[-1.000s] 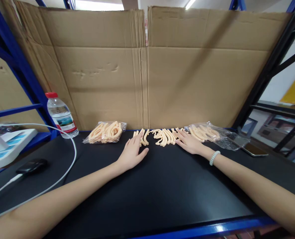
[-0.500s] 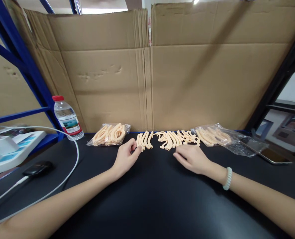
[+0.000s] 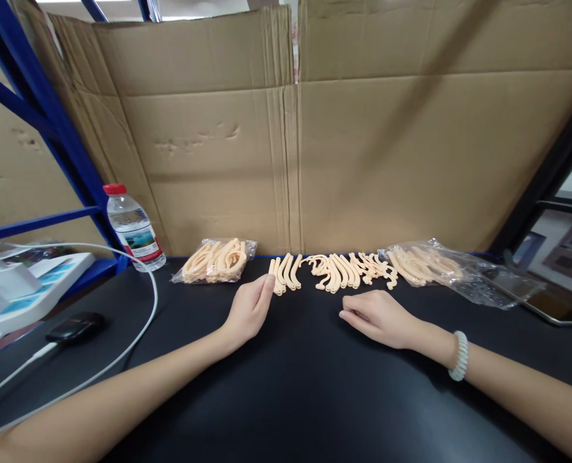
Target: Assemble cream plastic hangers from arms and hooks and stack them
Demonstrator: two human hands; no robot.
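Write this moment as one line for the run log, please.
left hand: curled by strips, contact unclear | right hand: curled, nearest strips | left bag, right bag: flanking strips | bottle: left of left bag

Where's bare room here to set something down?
Black tabletop is bare between left hand and right hand, with a smaller patch between left hand and white cable. Crowded: along the cardboard, with pale curved strips and two plastic bags, and around the power strip.
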